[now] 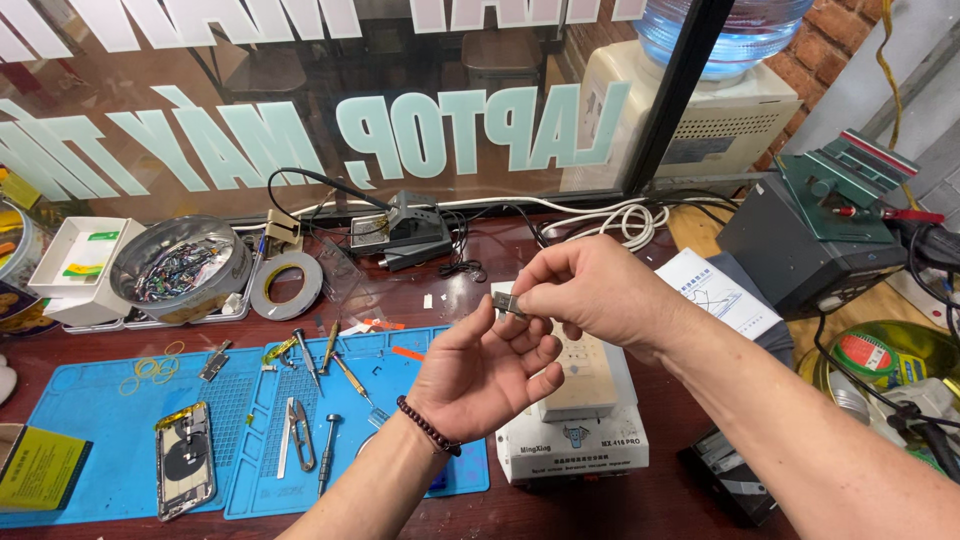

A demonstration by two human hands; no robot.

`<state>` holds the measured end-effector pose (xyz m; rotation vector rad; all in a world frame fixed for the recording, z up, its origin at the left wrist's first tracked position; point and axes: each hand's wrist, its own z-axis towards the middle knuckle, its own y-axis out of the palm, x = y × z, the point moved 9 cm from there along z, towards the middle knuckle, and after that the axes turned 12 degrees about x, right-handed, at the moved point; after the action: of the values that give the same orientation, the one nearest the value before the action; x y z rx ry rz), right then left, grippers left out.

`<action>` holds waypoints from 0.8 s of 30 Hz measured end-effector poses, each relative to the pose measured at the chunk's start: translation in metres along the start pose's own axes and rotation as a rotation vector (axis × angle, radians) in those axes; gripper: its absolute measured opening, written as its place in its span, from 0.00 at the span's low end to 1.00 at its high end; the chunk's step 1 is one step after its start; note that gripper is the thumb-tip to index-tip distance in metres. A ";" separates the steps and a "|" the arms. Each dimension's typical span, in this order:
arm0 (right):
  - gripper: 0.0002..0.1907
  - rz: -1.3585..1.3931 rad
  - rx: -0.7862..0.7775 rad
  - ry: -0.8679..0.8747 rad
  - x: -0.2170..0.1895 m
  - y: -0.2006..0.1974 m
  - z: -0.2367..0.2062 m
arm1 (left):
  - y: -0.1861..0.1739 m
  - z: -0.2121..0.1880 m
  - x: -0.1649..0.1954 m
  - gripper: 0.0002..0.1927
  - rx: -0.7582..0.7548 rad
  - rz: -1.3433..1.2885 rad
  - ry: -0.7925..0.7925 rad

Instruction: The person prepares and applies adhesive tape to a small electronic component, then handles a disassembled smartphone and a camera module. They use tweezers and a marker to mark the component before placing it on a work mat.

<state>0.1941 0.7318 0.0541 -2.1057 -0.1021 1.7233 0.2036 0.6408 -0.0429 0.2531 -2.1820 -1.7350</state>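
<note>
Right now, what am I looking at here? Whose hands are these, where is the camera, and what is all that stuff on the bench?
There is no machine at work here: the single picture comes from a camera worn on a person's head, looking down at their own two bare hands over a dark red workbench. The left hand, with a bead bracelet at the wrist, and the right hand together pinch a small grey metal part between their fingertips. Below them stands a small white box-shaped bench machine. To the left lie blue work mats with an opened phone, tweezers and screwdrivers. Further back are a roll of tape and a round tin of small parts.
</note>
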 end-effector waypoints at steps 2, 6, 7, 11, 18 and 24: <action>0.08 -0.006 0.021 0.017 0.003 -0.001 0.001 | -0.001 0.000 0.001 0.20 0.018 0.000 0.015; 0.08 0.018 0.026 0.053 0.010 -0.004 0.001 | -0.006 0.001 0.002 0.20 0.066 0.018 0.024; 0.08 0.016 0.030 0.056 0.012 -0.004 0.001 | -0.006 0.001 0.002 0.20 0.075 0.021 0.020; 0.08 0.006 0.018 0.019 0.015 -0.005 0.003 | -0.008 0.000 -0.002 0.19 0.111 0.023 0.000; 0.08 0.073 -0.066 0.008 0.019 -0.004 0.001 | -0.001 -0.004 -0.005 0.17 0.105 0.051 -0.014; 0.10 0.124 -0.097 -0.027 0.015 -0.006 -0.002 | 0.002 -0.005 -0.002 0.17 0.116 0.097 -0.004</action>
<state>0.2006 0.7415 0.0432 -2.2005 -0.0661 1.8528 0.2072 0.6374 -0.0398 0.1692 -2.2617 -1.5624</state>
